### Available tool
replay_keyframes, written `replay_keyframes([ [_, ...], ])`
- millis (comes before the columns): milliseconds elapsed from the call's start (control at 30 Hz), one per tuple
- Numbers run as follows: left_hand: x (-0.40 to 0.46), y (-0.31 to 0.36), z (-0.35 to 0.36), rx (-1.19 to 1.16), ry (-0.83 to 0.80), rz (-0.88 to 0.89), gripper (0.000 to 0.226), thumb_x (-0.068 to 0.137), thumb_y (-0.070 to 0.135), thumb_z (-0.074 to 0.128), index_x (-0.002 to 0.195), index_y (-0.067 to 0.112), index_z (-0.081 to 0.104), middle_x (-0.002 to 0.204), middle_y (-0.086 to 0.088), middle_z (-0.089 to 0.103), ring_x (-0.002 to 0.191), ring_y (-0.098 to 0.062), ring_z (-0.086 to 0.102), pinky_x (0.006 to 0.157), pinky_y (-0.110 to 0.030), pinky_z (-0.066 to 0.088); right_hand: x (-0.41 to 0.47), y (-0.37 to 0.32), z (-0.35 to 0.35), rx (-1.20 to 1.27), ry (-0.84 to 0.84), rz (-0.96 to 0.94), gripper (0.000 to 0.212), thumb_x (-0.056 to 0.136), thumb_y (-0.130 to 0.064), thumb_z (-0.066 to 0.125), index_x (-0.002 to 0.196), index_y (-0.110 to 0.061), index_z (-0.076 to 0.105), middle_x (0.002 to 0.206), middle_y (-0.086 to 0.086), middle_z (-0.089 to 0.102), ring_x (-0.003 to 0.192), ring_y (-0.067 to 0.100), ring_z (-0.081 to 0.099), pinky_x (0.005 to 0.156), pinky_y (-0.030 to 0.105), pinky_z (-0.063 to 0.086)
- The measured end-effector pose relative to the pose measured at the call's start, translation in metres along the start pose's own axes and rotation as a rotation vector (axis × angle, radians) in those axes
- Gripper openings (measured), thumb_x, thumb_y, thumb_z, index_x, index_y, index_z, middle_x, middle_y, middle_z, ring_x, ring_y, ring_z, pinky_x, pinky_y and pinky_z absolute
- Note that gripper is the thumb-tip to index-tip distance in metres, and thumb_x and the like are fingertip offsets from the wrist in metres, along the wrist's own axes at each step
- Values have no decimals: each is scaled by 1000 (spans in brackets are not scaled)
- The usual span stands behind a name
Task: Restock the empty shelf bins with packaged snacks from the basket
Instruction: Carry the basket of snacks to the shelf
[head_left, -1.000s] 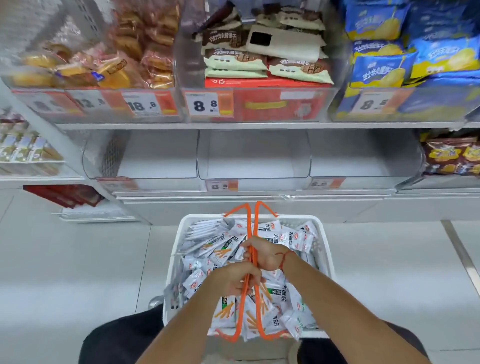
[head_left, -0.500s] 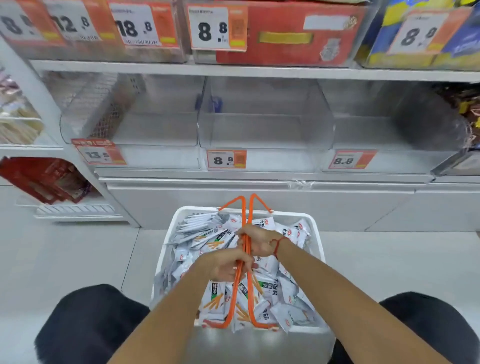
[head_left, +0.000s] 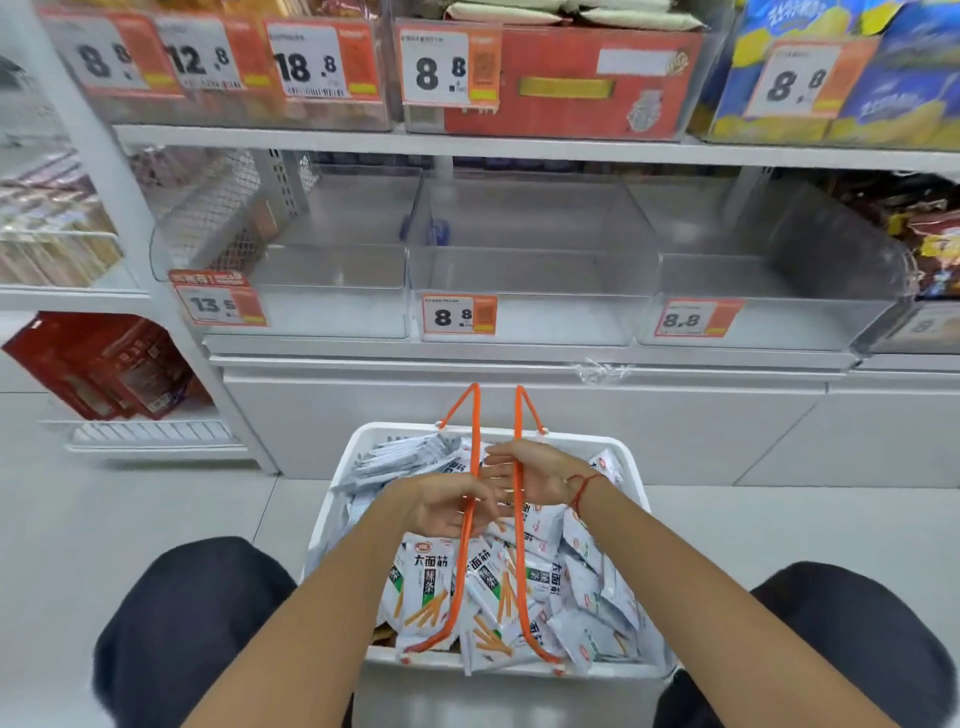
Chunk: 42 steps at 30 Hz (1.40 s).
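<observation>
Both hands hovered over the basket (head_left: 345, 486), directly above the snacks (head_left: 426, 584). The left hand (head_left: 444, 506) and right hand (head_left: 535, 475) each loosely touched an orange handle (head_left: 467, 519), fingers relaxed, gripping no packet. The empty bins (head_left: 530, 280) lay ahead and above.

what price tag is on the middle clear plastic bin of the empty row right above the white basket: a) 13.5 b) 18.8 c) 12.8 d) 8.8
d: the orange-and-white price tag on the front of the middle clear plastic bin reads 8.8, directly above the white plastic basket full of snack packets.
</observation>
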<state>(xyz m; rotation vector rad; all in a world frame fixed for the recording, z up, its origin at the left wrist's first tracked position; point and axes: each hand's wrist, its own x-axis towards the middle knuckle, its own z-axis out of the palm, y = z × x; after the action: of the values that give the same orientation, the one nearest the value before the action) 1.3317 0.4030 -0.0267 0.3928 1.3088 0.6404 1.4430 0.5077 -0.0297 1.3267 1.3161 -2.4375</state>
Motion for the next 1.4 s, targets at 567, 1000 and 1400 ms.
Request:
replay_keyframes([
  [567,-26,-36,-67,896,1030,273,57,88,3,47,140,17,31,120,-11,60,110,-33,58,89,-41,49,-61,2,-61,-782,481,-168,11,96,-5,44,86,-3,48,74,8,59,63,17,58,60,27,52],
  [1000,-36,-29,-71,1119,1004,166,62,87,3,49,142,24,30,95,-7,65,85,-26,67,78,-37,57,-51,6,-53,-975,545,-245,20,94,0,36,113,-2,41,84,10,48,67,25,55,74,41,55],
  [1400,-6,-45,-74,996,1039,188,57,86,9,45,138,30,35,96,-5,68,82,-26,68,78,-38,56,-47,1,-93,-1052,672,-305,11,94,-3,38,101,-8,44,95,11,53,65,18,51,63,32,47],
])
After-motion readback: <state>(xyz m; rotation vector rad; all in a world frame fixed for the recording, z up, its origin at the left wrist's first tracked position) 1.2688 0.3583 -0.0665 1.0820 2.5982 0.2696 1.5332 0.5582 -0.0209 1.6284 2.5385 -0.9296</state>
